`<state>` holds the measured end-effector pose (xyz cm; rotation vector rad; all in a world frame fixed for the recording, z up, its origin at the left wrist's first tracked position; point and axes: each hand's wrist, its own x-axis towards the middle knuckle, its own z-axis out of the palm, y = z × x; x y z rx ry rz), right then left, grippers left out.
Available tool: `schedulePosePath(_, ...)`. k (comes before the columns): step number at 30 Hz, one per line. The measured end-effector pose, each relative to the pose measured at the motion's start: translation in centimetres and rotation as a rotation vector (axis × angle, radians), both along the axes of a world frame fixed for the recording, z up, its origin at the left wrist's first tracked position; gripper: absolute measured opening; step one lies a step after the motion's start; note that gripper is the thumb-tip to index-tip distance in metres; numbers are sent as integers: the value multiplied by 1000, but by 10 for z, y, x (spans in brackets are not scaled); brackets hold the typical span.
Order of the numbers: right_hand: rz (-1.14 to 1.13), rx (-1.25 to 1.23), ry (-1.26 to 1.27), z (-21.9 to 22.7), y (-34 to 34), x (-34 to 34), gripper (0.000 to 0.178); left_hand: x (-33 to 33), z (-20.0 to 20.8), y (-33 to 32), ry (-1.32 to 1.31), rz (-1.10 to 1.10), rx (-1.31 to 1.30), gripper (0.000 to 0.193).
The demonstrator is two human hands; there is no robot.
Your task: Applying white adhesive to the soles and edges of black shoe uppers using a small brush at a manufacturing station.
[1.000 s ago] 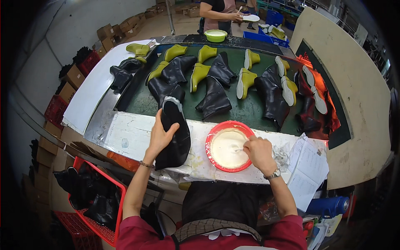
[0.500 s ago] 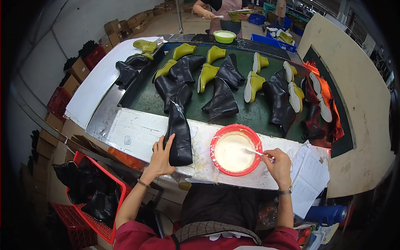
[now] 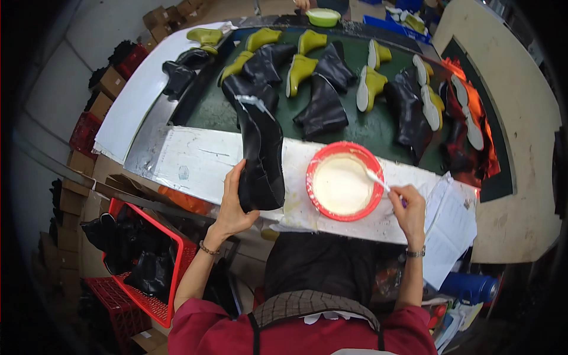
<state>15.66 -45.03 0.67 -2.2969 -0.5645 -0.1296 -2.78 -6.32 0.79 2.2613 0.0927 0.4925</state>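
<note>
My left hand (image 3: 233, 198) is closed around the lower part of a black leather boot upper (image 3: 260, 157), thumb beneath and fingers along its left side. A whitish smear shows around the upper's far end. In my right hand (image 3: 407, 207) is a thin white-handled brush (image 3: 378, 180), its tip at the inner right wall of a red bowl (image 3: 312, 192). Thick cream-coloured paste (image 3: 340, 186) fills much of that bowl, which stands on the white board (image 3: 201, 157) at the table's near edge.
Several black uppers (image 3: 322, 109) and olive-green soles (image 3: 300, 74) lie on the green belt (image 3: 207, 112). Papers (image 3: 447, 236) hang at the near right. A red crate (image 3: 183, 248) of black uppers stands at lower left. Across the table sits a green bowl (image 3: 323, 18).
My left hand has raised and turned the boot upper, so its smeared end shows more. The brush has shifted to the bowl's right side. The whole view has tilted downward.
</note>
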Motion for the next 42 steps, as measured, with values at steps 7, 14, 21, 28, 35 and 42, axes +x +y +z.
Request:
schedulePosePath(7,155,364,-9,43,58,-12,14,4,12,-24,-73,-136,102,103)
schedulePosePath(14,209,288,-161,59,72,25,14,-2,23,-41,-125,-331,232,95)
schedulePosePath(21,263,362,-388,62,75,40,16,5,30,-45,-153,-313,167,93)
schedulePosePath(28,317,416,-127,39,62,-8,15,24,34,-46,-121,-246,151,98)
schedulePosePath(35,218,420,-145,44,66,3,17,35,37,-47,-134,-261,201,99)
schedulePosePath(42,384,444,-146,37,63,-14,22,45,46,-44,-184,-201,143,101)
